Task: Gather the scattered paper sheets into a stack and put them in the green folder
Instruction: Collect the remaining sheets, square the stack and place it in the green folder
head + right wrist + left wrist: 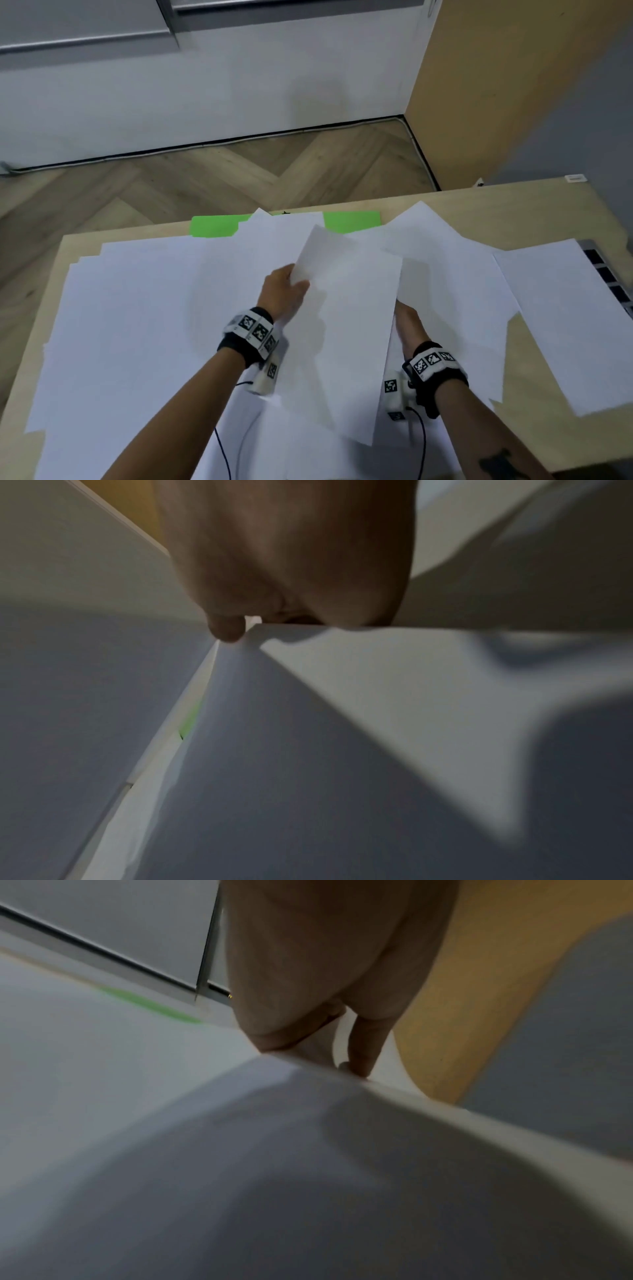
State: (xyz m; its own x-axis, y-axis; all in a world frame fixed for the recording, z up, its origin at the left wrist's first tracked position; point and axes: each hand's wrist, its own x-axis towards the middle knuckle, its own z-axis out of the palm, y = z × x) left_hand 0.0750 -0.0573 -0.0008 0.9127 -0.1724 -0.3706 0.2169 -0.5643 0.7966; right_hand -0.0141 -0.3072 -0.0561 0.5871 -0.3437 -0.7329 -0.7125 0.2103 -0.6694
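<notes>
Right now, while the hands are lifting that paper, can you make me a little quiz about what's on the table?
1. True or false: the green folder lies at the far edge of the table, partly covered by paper.
2. Which hand grips the upper left part of the lifted sheet? A) left hand B) right hand C) neither
3. Fill in: one sheet lies on its own on the table's ____ side.

Key: 1 true; 2 A; 3 right.
</notes>
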